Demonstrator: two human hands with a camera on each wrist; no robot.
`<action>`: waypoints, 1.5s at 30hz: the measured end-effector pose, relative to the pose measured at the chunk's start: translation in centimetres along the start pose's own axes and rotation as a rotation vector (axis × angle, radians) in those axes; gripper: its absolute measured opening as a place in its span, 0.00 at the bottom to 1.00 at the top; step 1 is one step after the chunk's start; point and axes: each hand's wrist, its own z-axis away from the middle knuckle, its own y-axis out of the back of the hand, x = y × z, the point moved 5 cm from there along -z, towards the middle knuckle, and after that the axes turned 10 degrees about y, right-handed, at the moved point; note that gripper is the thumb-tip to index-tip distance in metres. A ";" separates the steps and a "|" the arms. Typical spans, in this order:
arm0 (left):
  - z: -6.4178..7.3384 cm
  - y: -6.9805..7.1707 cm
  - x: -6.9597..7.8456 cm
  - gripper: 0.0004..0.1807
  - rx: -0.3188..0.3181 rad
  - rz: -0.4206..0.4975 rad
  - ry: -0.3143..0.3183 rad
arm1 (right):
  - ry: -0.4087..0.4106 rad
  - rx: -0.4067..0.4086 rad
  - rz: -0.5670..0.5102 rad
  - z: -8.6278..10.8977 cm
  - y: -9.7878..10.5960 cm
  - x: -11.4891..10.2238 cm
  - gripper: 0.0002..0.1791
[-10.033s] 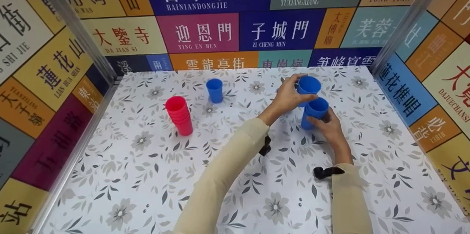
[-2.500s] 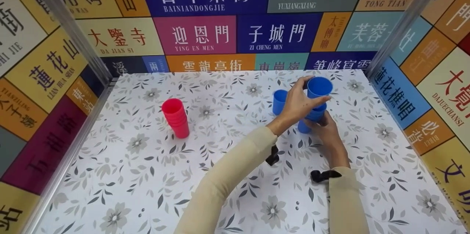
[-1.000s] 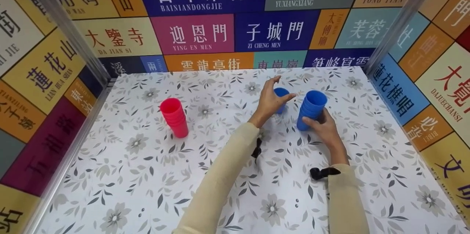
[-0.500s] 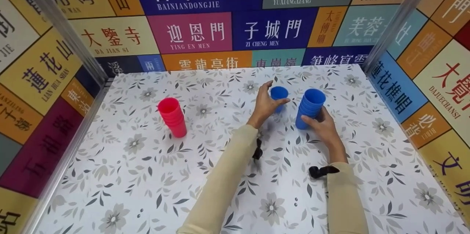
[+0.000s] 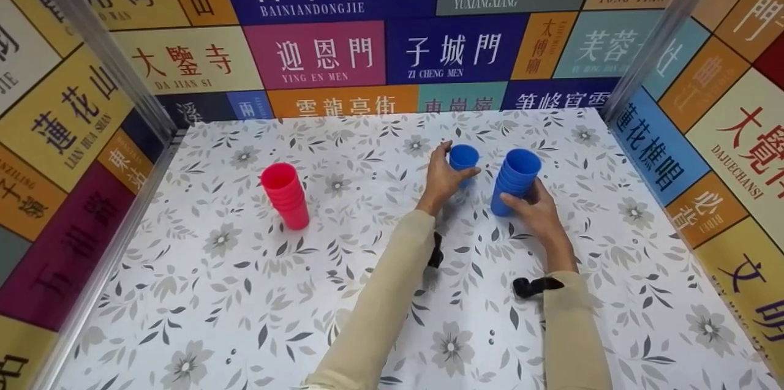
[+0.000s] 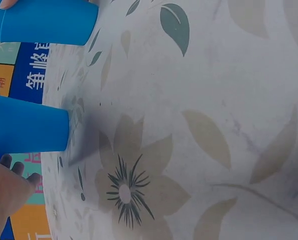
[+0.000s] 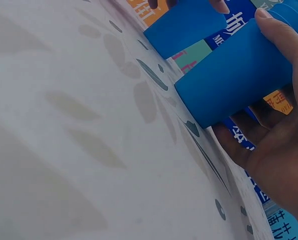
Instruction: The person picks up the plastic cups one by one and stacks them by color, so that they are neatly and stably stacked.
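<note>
A single blue cup (image 5: 464, 158) stands upright on the patterned tabletop. My left hand (image 5: 442, 180) curls round it, thumb in front and fingers at its far left side; in the left wrist view this cup (image 6: 31, 125) has its base on the table. Just to the right stands a stack of nested blue cups (image 5: 514, 185). My right hand (image 5: 542, 209) grips the stack low down, with the thumb across its near side. In the right wrist view the stack (image 7: 239, 70) also rests on the table, with the right fingers beneath and behind it.
A stack of nested red cups (image 5: 290, 197) stands upright on the left part of the table (image 5: 245, 304). Panels with printed signs (image 5: 324, 56) close off the back and both sides. Clear corner posts (image 5: 658, 47) rise at the back.
Several seconds ago the left hand put blue cups onto the right-hand stack. It then let go, moved left to the single blue cup and closed round it. The right hand stays on the stack.
</note>
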 end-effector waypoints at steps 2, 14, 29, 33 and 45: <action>0.0 -0.1 0.1 0.47 0.004 -0.017 0.001 | 0.005 0.002 -0.011 0.0 0.0 -0.1 0.49; 0.0 -0.6 0.3 0.40 0.059 -0.021 0.014 | 0.006 -0.011 -0.059 1.1 -0.4 -3.4 0.46; 0.6 0.0 1.7 0.39 -0.001 -0.025 -0.029 | 0.016 0.003 -0.042 -0.1 0.0 -0.1 0.47; 0.6 0.6 2.2 0.39 -0.014 -0.015 -0.039 | 0.006 0.000 -0.012 -0.2 0.1 0.0 0.49; 1.4 2.4 3.8 0.40 -0.044 -0.026 -0.081 | 0.018 -0.007 -0.044 -0.1 -0.1 -0.1 0.48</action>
